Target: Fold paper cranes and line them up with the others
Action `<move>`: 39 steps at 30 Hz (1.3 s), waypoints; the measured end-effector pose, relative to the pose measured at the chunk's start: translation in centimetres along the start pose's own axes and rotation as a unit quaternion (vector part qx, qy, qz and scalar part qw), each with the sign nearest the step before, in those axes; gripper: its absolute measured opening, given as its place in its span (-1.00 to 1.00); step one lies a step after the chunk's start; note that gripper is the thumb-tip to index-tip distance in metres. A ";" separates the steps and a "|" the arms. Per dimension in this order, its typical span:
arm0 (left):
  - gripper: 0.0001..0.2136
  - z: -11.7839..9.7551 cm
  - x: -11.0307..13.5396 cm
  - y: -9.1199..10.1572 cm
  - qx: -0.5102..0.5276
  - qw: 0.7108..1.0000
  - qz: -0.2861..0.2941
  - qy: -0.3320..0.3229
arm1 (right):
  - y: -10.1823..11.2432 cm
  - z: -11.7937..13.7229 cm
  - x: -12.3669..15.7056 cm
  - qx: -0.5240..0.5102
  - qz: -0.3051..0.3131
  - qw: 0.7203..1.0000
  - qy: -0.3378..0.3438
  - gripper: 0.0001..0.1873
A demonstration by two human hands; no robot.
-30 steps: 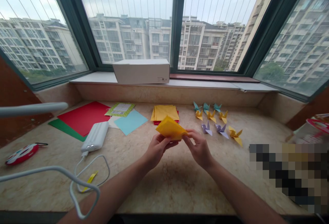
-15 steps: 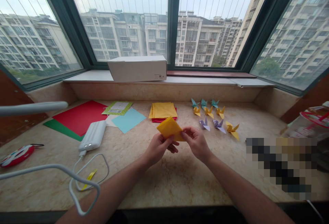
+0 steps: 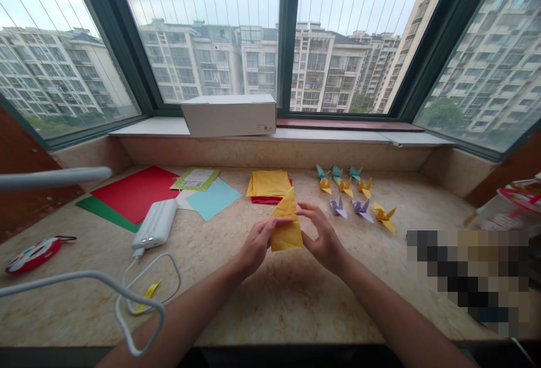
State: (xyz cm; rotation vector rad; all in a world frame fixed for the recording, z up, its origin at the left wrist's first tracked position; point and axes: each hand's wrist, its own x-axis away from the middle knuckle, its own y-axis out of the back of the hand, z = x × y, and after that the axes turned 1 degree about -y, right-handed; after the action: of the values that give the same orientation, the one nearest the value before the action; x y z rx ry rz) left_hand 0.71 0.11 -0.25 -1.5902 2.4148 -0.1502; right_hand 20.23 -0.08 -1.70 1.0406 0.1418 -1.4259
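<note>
A folded piece of yellow origami paper (image 3: 287, 235) is held up above the countertop, its pointed corner upward and creases across its face. My left hand (image 3: 257, 244) grips its left side, fingers lying across the front. At the right edge is my right hand (image 3: 323, 238), thumb and fingers spread apart; whether the tips touch the paper is hard to tell. Just behind stands a stack of yellow paper (image 3: 267, 183) on top of red sheets (image 3: 265, 200). Folded paper cranes in teal (image 3: 337, 173), yellow (image 3: 384, 218) and purple (image 3: 362, 209) sit to the right.
Leftward lie a red sheet (image 3: 135, 193), a green sheet (image 3: 107, 213), a light blue sheet (image 3: 214, 199) and a white power bank (image 3: 155, 223) with a looping cable (image 3: 180, 278). A white box (image 3: 230, 117) rests on the sill. A plastic cup (image 3: 513, 210) stands far right.
The yellow paper has been turned from a tilted diamond to point upward, lower down. My right hand's fingers have spread from their pinch on it; my left hand still holds it.
</note>
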 end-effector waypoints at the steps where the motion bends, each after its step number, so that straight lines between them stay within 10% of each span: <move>1: -0.63 0.0 0.0 -0.1 -0.053 0.998 -0.013 -0.009 | 0.2 0.1 0.0 0.001 0.011 1.000 0.009 -0.58; 13: -0.42 -0.5 -0.1 -0.3 0.004 0.997 -0.050 0.050 | 0.8 0.2 0.1 -0.095 0.029 0.991 0.092 -0.77; 21: -0.66 -0.2 -0.6 0.1 0.000 0.999 -0.037 0.030 | 1.1 0.0 0.1 0.019 0.080 0.991 0.106 -0.79; 30: -0.66 -0.4 -0.2 -0.1 0.036 0.999 0.001 0.014 | 1.0 0.8 -0.4 -0.017 -0.071 0.997 0.001 -0.82; 39: -0.63 -0.5 0.1 -0.6 -0.012 1.000 0.005 -0.026 | 0.0 0.3 -0.4 -0.083 -0.091 0.991 -0.060 -0.84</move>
State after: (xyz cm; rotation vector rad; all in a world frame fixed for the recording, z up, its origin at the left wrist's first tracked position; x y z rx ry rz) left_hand 1.13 -0.21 0.32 -1.5720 2.3932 -0.0781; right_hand 20.01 0.03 -1.31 0.8201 0.2687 -1.6078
